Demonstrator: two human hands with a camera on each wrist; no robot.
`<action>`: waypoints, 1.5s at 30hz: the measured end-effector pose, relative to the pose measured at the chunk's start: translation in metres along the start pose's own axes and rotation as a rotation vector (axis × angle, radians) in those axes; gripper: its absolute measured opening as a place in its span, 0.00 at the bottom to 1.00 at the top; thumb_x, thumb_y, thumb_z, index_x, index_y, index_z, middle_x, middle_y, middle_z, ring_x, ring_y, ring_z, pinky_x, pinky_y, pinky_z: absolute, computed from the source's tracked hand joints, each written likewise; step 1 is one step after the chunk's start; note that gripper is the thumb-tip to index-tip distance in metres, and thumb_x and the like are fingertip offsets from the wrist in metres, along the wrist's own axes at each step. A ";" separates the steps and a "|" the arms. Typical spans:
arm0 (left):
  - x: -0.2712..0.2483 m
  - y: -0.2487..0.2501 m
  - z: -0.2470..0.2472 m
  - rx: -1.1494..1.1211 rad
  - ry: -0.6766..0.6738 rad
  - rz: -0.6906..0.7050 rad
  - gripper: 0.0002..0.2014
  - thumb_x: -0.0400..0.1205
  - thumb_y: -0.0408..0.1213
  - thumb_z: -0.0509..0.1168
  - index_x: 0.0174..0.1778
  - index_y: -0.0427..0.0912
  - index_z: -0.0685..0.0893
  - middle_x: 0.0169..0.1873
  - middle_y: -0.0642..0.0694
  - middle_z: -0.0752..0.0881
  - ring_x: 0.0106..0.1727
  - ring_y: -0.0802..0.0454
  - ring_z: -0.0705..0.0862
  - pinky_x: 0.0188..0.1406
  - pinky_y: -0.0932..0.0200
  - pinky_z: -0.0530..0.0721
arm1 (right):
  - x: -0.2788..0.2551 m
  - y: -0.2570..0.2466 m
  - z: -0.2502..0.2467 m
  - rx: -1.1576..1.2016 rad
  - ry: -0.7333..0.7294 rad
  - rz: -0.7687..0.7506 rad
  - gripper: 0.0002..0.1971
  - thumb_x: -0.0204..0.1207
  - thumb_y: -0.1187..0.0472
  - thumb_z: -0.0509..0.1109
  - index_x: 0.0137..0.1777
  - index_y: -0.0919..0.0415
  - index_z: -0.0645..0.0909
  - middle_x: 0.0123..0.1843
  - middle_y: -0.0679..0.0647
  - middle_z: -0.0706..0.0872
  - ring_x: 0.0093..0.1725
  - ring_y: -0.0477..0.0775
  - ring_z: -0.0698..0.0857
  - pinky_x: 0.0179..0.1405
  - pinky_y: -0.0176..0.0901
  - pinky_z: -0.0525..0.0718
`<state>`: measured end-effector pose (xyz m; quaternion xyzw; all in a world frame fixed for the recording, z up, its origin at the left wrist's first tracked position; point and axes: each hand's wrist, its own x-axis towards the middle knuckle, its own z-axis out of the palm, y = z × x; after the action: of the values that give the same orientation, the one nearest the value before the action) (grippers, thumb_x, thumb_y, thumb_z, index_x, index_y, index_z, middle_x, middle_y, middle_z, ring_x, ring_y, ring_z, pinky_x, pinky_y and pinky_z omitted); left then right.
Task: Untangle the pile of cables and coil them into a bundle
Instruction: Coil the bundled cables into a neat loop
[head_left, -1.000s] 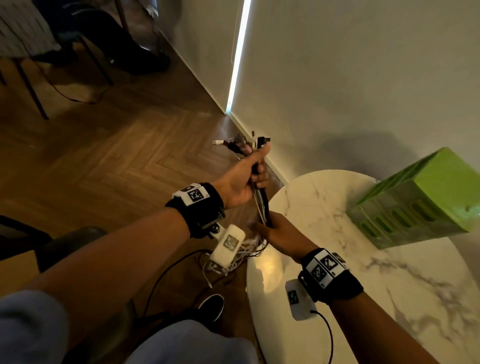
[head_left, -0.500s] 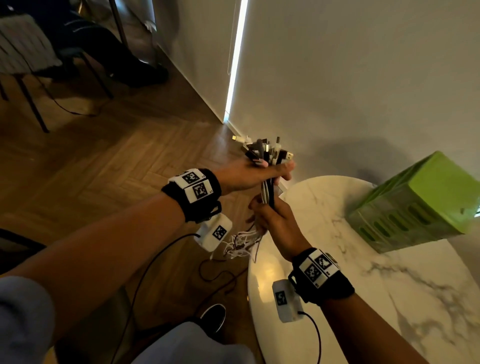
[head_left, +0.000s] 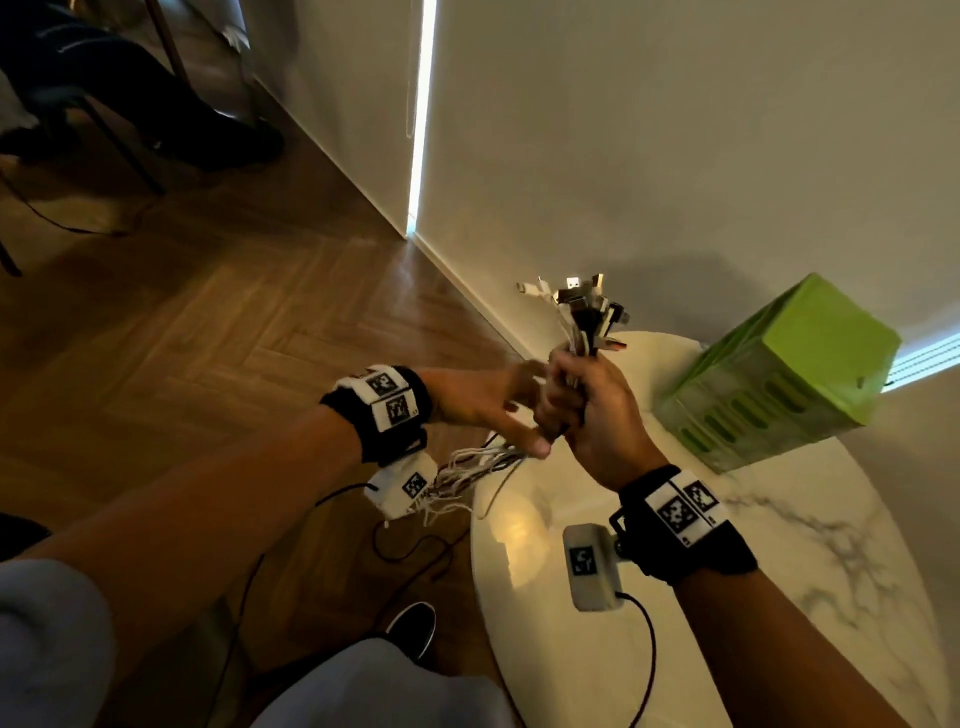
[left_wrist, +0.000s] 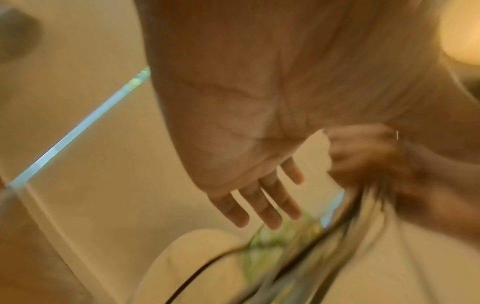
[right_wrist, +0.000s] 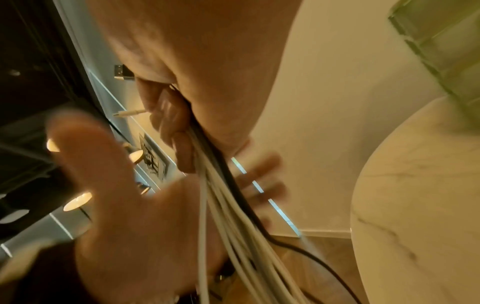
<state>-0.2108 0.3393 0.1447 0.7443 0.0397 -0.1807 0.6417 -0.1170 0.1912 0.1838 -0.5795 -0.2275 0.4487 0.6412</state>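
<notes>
A bundle of white and black cables (head_left: 582, 317) stands upright with its connector ends fanned out on top. My right hand (head_left: 589, 400) grips it just below the connectors, fingers curled round the strands (right_wrist: 223, 205). The loose lengths (head_left: 467, 467) hang down to the left, over the table's edge. My left hand (head_left: 491, 410) is beside and just below the right one, fingers straight (left_wrist: 262, 203) and holding nothing. Its thumb lies against the hanging strands. In the right wrist view the left hand (right_wrist: 116, 195) is a blurred open palm behind the cables.
A round white marble table (head_left: 779, 597) is under my right arm, with a green slotted box (head_left: 779, 384) on its far side against the wall. Wooden floor lies to the left, with chair legs (head_left: 119, 140) at the far left. My shoe (head_left: 413, 626) is below.
My left hand let go of the top of the bundle, dropped lower and opened. My right hand slid up to the connectors and carried the bundle rightward towards the table.
</notes>
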 end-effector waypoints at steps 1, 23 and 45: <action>0.006 -0.007 0.009 0.165 -0.033 -0.068 0.40 0.72 0.55 0.79 0.79 0.53 0.71 0.74 0.53 0.79 0.73 0.58 0.78 0.76 0.49 0.74 | -0.001 -0.005 -0.004 -0.008 -0.007 0.002 0.14 0.85 0.58 0.63 0.37 0.58 0.70 0.25 0.49 0.64 0.25 0.50 0.61 0.30 0.49 0.56; 0.118 0.014 0.140 0.554 -0.314 0.146 0.15 0.91 0.56 0.54 0.51 0.47 0.73 0.40 0.44 0.82 0.37 0.46 0.79 0.44 0.46 0.80 | -0.115 -0.022 -0.161 0.070 0.477 0.116 0.15 0.88 0.54 0.63 0.41 0.59 0.69 0.33 0.57 0.77 0.14 0.45 0.59 0.15 0.35 0.58; 0.185 0.105 0.171 0.994 0.001 0.502 0.25 0.79 0.70 0.62 0.56 0.54 0.89 0.47 0.50 0.92 0.45 0.51 0.87 0.43 0.51 0.86 | -0.183 -0.013 -0.231 -0.068 0.363 0.231 0.16 0.89 0.51 0.63 0.66 0.61 0.81 0.55 0.72 0.89 0.51 0.72 0.90 0.54 0.65 0.88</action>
<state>-0.0447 0.1234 0.1656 0.9442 -0.2284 -0.0190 0.2365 -0.0160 -0.0862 0.1865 -0.6943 -0.0555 0.3997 0.5959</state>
